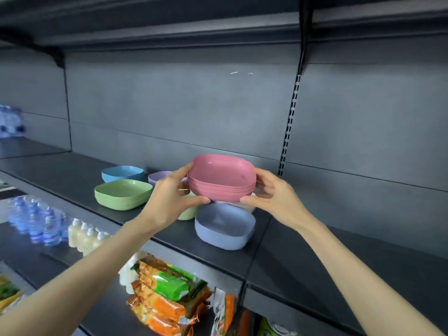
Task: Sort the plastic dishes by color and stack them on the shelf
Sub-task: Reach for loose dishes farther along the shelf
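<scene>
- Left hand (169, 197) and right hand (274, 197) grip opposite sides of a stack of pink rounded-square plastic dishes (221, 178), probably to keep the nested stack level.
- The stack is held off the dark metal shelf (315, 251), near a grey-blue plastic dish (224, 226).
- A green plastic dish stack (123, 194) sits to the left, apparently already sorted.
- Orange snack packets (164, 309) below: print too blurred to read.

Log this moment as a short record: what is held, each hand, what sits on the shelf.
held: pink dish stack, above the other dishes
left hand: grips the stack's left edge
right hand: grips its right edge
on shelf: green dish stack, light blue dish, purple dish, blue-grey dish
below: water bottles, snack packets
</scene>
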